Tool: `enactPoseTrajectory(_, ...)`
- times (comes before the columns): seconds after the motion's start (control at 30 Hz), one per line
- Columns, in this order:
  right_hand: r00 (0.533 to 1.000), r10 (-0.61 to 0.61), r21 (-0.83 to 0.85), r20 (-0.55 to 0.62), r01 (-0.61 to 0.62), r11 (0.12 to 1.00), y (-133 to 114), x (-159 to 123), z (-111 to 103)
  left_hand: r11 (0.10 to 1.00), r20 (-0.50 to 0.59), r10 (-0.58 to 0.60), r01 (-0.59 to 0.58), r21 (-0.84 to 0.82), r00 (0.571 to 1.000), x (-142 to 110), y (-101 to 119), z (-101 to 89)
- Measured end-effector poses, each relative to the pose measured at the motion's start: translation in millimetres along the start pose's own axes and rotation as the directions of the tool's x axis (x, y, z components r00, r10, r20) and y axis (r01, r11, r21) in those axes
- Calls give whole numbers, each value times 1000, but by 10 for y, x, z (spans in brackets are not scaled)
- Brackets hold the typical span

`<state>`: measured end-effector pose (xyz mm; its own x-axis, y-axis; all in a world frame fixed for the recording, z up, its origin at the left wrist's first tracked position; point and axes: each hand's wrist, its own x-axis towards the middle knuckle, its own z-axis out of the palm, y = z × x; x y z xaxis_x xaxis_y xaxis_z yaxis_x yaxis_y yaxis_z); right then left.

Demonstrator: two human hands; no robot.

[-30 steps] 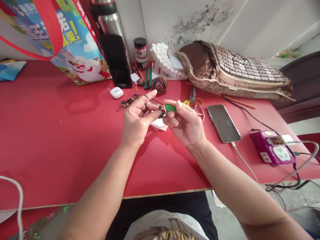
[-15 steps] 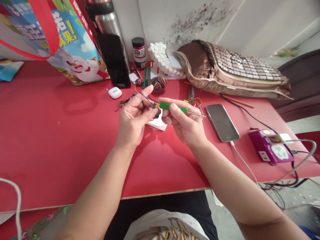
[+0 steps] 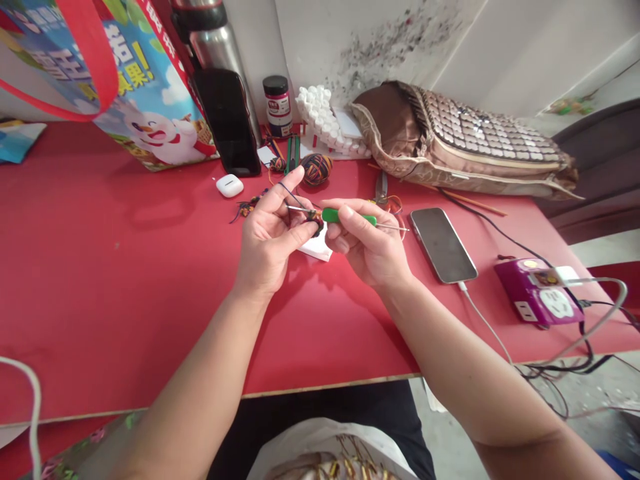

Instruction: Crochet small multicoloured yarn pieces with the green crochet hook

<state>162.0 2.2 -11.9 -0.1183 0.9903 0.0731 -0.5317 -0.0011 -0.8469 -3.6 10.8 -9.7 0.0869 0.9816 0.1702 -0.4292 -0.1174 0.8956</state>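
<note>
Between the thumb and fingers of my left hand (image 3: pixel 267 240) is a small multicoloured crochet piece (image 3: pixel 316 225). Dark yarn runs over the raised left index finger. My right hand (image 3: pixel 373 240) grips a crochet hook (image 3: pixel 350 216) by its green handle. The hook's metal shaft points left across the crochet piece, and a thin metal end sticks out to the right. A multicoloured yarn ball (image 3: pixel 317 169) lies just beyond my hands. Under them is a white piece of paper (image 3: pixel 317 250), partly covered. More colourful yarn work (image 3: pixel 249 208) lies behind my left hand.
On the red table (image 3: pixel 125 300) stand a printed bag (image 3: pixel 165 133), a steel flask (image 3: pixel 220 43), an upright phone (image 3: pixel 227 123) and a jar (image 3: pixel 278 107). A white earbud case (image 3: pixel 230 186) lies nearby. Rightward are a charging phone (image 3: pixel 444 245), a purple power socket (image 3: pixel 537 293) and a cushion (image 3: pixel 470 140).
The crochet hook has slid slightly in my right hand's grip area, and more of its metal shaft shows at the left, beyond the crochet piece. Both hands have barely moved.
</note>
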Motion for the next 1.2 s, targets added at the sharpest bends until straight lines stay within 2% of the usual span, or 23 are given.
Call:
enactPoseTrajectory(0.17,998,56,118,-6,-55,991,5,39,2,999,-60,-44,42,-28,997,-26,3,58)
enactPoseTrajectory(0.4,988,155,226,-2,-151,962,52,50,20,999,-83,-21,18,-29,996,-4,-35,53)
enactPoseTrajectory(0.5,988,154,182,-6,-150,972,59,38,28,1000,-109,13,-14,-5,994,7,-38,37)
enactPoseTrajectory(0.7,994,53,34,94,-57,998,26,-22,56,999,-141,36,-36,7,989,-5,-42,26)
enactPoseTrajectory(0.93,995,-11,66,-95,17,998,42,3,63,1000,-129,13,-10,19,992,-7,-37,88)
enactPoseTrajectory(1.2,996,46,106,-82,-37,994,73,33,29,1000,-125,-22,24,18,992,-6,-86,30)
